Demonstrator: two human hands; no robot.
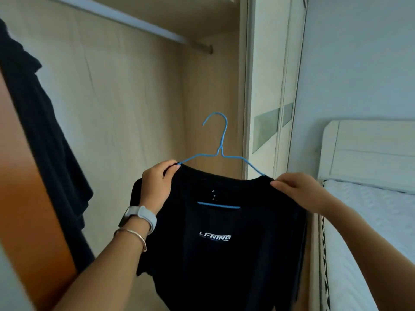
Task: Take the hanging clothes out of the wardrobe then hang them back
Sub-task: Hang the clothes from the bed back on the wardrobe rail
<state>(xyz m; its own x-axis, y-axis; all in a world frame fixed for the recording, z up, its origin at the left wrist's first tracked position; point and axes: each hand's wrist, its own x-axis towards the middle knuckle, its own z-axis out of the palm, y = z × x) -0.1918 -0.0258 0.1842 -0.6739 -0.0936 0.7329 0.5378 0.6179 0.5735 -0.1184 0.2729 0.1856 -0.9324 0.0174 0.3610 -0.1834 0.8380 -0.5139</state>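
Left hand [157, 182]: pinches the shirt's left shoulder.
Right hand [298, 189]: pinches the right shoulder, probably the hanger wire too.
Shirt [224, 243]: black, on a blue hanger [221, 140], held below the wardrobe rail [134, 21].
Left side: dark clothes [45, 131] hanging.
Right side: bed [370, 209].

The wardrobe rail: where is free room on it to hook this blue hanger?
The grey metal rail shows bare from the dark hanging garment on the left to its right end at the pale wooden side wall. Crowded only at the far left, by that garment. The left hand and right hand hold the black T-shirt below.
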